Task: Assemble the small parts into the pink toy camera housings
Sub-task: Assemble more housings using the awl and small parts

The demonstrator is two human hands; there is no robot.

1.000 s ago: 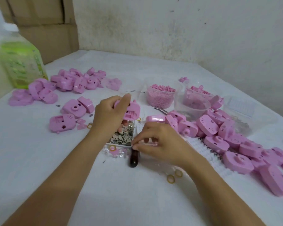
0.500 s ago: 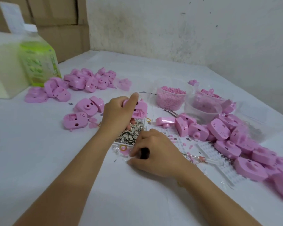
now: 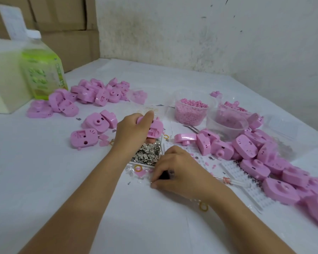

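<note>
Cream rectangular box (image 3: 2, 79): at the far left edge, with a green-labelled plastic bottle (image 3: 42, 76) with a white cap just beside it.
Left heap: pink plastic toy camera housings (image 3: 92, 94) piled near the bottle; two more lie apart, nearer the person.
Left hand (image 3: 130, 131): fingers curled round one pink housing shell (image 3: 155, 128), held over the tray's far end.
Held shell: long axis runs left to right, dipping rightward; the ribbed inner side faces the camera.
Tray: shallow white tray of silvery metal bits (image 3: 147, 154), between the two hands.
Right hand (image 3: 180, 173): knuckles up, fingers curled round a dark handle (image 3: 164, 175), tips down at the table; what they pinch is too small to tell.
Tubs: clear tub of pink pellets (image 3: 191, 111), with a second clear tub (image 3: 228, 123) beside it.
Right heap: pink housings (image 3: 264, 156) lying over white gridded trays (image 3: 246, 182).
Surface: white sheet-covered table (image 3: 44, 180).
Room: stained white wall (image 3: 209, 33); brown cardboard boxes (image 3: 66, 33) behind the bottle.
</note>
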